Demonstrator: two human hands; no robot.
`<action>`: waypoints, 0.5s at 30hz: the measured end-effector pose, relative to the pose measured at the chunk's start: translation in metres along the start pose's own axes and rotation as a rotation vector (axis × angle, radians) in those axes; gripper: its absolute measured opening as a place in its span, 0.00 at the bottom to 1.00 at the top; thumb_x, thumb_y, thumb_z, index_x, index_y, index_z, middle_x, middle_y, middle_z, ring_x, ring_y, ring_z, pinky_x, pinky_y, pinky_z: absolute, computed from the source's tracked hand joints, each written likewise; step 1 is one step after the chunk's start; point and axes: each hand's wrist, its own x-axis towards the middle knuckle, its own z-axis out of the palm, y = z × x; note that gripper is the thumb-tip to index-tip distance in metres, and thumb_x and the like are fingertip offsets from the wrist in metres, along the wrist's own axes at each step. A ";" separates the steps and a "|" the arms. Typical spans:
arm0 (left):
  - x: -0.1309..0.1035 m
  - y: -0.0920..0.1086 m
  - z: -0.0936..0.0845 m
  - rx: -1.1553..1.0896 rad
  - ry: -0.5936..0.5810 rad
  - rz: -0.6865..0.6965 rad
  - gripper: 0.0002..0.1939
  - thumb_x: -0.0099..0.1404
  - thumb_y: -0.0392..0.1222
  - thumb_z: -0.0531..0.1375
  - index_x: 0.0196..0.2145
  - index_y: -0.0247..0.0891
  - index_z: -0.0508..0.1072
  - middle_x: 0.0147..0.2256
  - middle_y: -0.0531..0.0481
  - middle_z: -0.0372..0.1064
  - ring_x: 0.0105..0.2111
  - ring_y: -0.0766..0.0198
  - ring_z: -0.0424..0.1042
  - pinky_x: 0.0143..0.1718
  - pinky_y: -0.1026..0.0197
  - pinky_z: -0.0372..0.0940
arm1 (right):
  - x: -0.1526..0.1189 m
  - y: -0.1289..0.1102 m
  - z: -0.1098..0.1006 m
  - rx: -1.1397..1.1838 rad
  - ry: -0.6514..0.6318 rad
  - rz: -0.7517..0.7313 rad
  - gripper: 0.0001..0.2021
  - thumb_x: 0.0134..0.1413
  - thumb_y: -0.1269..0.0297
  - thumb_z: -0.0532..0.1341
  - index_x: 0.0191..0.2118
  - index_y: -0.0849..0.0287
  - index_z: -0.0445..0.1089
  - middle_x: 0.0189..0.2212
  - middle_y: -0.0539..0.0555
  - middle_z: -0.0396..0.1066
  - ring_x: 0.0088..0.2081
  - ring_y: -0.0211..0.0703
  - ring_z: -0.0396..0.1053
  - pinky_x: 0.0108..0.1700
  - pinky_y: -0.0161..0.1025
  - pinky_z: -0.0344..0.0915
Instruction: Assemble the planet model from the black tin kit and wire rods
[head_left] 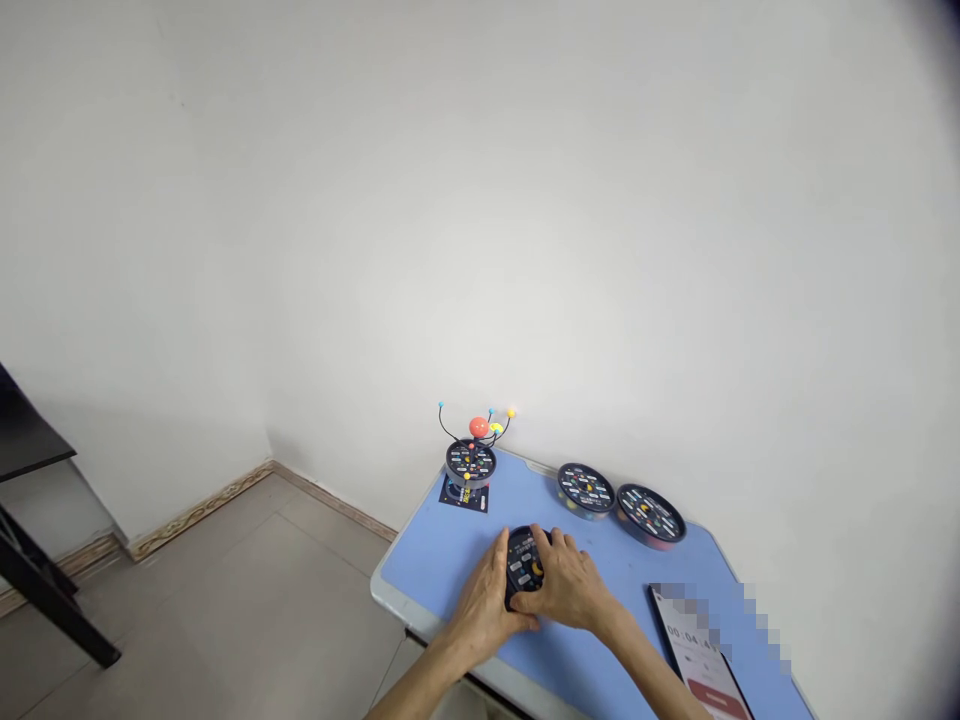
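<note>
Both my hands are around a round black case (523,560) printed with small planet pictures and labels, near the front left of the blue table. My left hand (484,600) grips it along the left and near side. From the right, my right hand (568,578) holds it, fingers over the far edge and thumb at the near edge, covering the right part of the case. Behind them stands a solar system model (471,462), with coloured balls on curved black wires above a similar round base. A dark printed card (465,496) lies partly under that base.
Two more round cases (586,488) (651,515) sit at the back right of the blue table (420,560), near the white wall. A phone (701,650) showing a timer lies at the right. Dark furniture (45,580) stands at far left.
</note>
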 end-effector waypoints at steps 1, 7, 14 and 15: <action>0.000 -0.001 0.000 -0.007 0.004 0.008 0.60 0.43 0.30 0.70 0.68 0.38 0.43 0.67 0.36 0.48 0.66 0.46 0.48 0.65 0.44 0.47 | -0.001 0.001 -0.002 0.021 -0.001 -0.005 0.46 0.35 0.50 0.67 0.62 0.62 0.57 0.53 0.68 0.64 0.55 0.65 0.61 0.52 0.53 0.58; -0.003 -0.003 -0.001 -0.007 0.002 0.036 0.61 0.43 0.32 0.71 0.69 0.38 0.42 0.66 0.36 0.50 0.65 0.45 0.51 0.64 0.45 0.50 | 0.002 0.019 -0.013 0.219 -0.036 -0.049 0.45 0.36 0.51 0.68 0.61 0.66 0.59 0.50 0.67 0.67 0.53 0.62 0.64 0.52 0.52 0.60; -0.005 -0.002 -0.001 0.005 -0.012 0.090 0.59 0.45 0.38 0.72 0.68 0.38 0.45 0.64 0.36 0.54 0.63 0.45 0.55 0.63 0.45 0.52 | 0.010 0.057 -0.021 0.566 -0.150 -0.097 0.49 0.42 0.41 0.63 0.65 0.66 0.51 0.53 0.63 0.70 0.53 0.54 0.68 0.53 0.46 0.64; -0.005 -0.002 -0.001 0.012 -0.012 0.099 0.59 0.45 0.38 0.72 0.68 0.37 0.45 0.64 0.36 0.55 0.62 0.45 0.56 0.63 0.45 0.53 | 0.010 0.060 -0.021 0.600 -0.157 -0.102 0.50 0.42 0.40 0.63 0.65 0.67 0.51 0.52 0.63 0.71 0.52 0.54 0.69 0.53 0.46 0.65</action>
